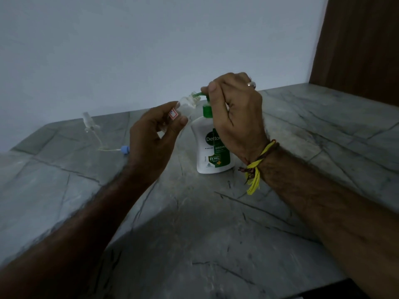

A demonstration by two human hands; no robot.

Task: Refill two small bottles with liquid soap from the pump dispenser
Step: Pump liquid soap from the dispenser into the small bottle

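A white pump dispenser [210, 147] with a green pump head stands upright on the grey marble table [205, 234]. My right hand [235, 113] is curled over the pump head, thumb on top of the spout. My left hand [154, 137] pinches a small clear bottle [185, 103] with a red-edged label, tilted so its open mouth meets the green spout. A second small clear bottle [89, 123] stands at the back left of the table. Beside it lies a spray tube with a blue cap [125, 150].
A pale wall rises right behind the table. A brown wooden panel [358, 39] fills the upper right corner. The table's front edge drops off at the lower right.
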